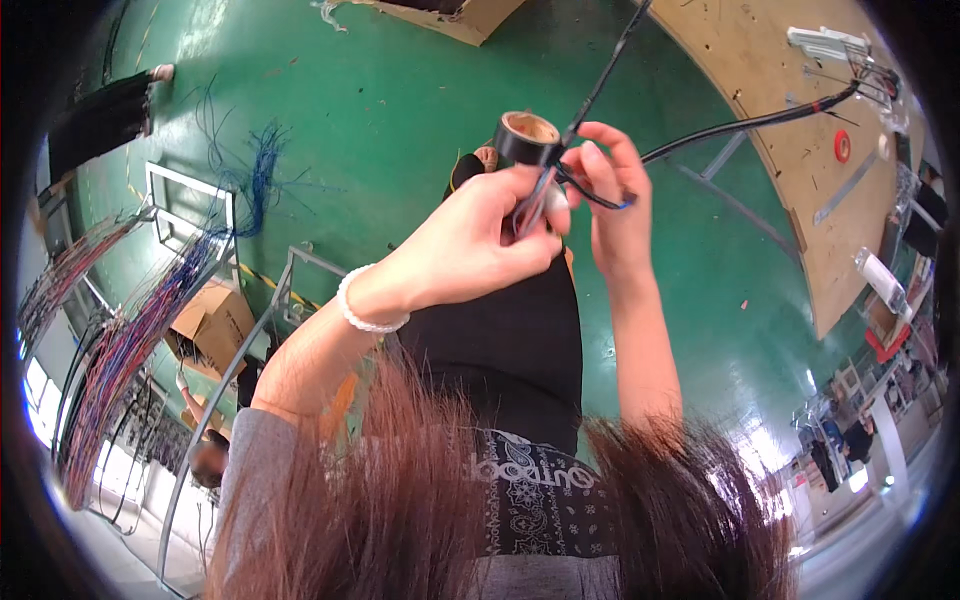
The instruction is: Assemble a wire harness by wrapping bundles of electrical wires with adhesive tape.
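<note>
My left hand (478, 240) is closed on a bundle of thin wires (533, 208), thumb and fingers pinched around it. Just above its knuckles, a roll of black tape (527, 140) with a cardboard core sits against a black-wrapped cable (600, 85). My right hand (618, 195) is on the other side of the bundle, fingers curled in at the point where the cables meet. Its fingertips are partly hidden and slightly blurred. A short dark loop of wire with a blue end (627, 201) crosses in front of its palm.
A second black cable (750, 124) runs right onto a wooden board (770, 60), where a red tape roll (842, 146) lies. Bundles of coloured wires (150, 330) hang on metal frames at left. Cardboard boxes (212, 325) stand on the green floor. Another person (208, 460) is at lower left.
</note>
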Available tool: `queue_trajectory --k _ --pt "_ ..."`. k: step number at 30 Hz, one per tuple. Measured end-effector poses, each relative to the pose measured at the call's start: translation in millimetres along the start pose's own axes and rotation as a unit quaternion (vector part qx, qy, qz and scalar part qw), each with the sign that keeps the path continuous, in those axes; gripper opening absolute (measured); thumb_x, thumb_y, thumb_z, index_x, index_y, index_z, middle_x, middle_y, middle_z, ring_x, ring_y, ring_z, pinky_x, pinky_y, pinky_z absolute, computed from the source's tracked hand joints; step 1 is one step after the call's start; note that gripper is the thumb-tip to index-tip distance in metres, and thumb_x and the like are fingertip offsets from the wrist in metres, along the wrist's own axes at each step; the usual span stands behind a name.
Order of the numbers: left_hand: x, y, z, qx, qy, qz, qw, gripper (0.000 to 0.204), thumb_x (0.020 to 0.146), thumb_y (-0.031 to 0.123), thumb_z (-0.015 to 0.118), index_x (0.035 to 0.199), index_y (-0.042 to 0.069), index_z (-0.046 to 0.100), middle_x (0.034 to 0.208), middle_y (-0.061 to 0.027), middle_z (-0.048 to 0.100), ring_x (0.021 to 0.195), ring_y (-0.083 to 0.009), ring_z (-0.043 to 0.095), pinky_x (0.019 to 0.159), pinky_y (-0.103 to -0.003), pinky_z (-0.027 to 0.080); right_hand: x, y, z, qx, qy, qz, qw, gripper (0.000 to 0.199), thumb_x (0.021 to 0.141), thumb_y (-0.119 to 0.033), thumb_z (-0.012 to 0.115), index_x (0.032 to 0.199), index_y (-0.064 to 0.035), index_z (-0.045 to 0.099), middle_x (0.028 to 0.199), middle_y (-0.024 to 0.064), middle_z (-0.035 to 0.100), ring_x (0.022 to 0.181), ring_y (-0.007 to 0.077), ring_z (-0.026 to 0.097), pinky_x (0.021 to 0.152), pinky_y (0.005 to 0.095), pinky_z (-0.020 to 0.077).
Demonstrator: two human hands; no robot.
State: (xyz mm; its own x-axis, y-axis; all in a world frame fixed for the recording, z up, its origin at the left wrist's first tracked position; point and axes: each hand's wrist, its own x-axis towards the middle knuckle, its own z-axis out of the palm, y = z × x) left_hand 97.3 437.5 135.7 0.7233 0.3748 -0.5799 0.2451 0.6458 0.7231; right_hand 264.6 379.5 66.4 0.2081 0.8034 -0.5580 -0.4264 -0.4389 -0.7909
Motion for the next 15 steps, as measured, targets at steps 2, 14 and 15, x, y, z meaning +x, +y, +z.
queue_trajectory --k 2,14,15 --pt "4 -12 -6 0.075 0.105 0.027 0.991 0.014 0.084 0.010 0.061 0.095 0.002 0.055 0.074 0.0041 0.048 0.066 -0.0029 0.043 0.059 -0.020 0.037 -11 -10 -4 -0.004 -0.019 0.018 1.000 0.027 0.094 -0.015 0.053 0.118 -0.0026 0.056 0.091 0.0083 0.066 0.068 0.0109 0.055 0.057 0.0219 0.0450" --pt "-1 -17 -5 -0.003 0.069 0.078 0.995 0.017 0.100 0.015 0.048 0.101 0.000 0.055 0.076 0.0029 0.049 0.070 -0.0065 0.044 0.061 -0.024 0.040 -25 -39 -27 -0.023 -0.174 -0.048 0.983 0.058 0.076 -0.006 0.072 0.131 -0.0016 0.052 0.097 0.0017 0.057 0.090 0.0114 0.054 0.081 0.0260 0.0424" --pt "0 -17 -4 0.029 0.065 0.080 0.994 0.016 0.100 0.015 0.048 0.099 0.000 0.055 0.073 0.0027 0.048 0.067 -0.0069 0.044 0.060 -0.025 0.040 -22 -39 -36 0.017 -0.217 -0.092 0.972 0.060 0.077 -0.009 0.073 0.133 -0.0071 0.051 0.094 0.0008 0.056 0.087 0.0137 0.051 0.081 0.0273 0.0408"
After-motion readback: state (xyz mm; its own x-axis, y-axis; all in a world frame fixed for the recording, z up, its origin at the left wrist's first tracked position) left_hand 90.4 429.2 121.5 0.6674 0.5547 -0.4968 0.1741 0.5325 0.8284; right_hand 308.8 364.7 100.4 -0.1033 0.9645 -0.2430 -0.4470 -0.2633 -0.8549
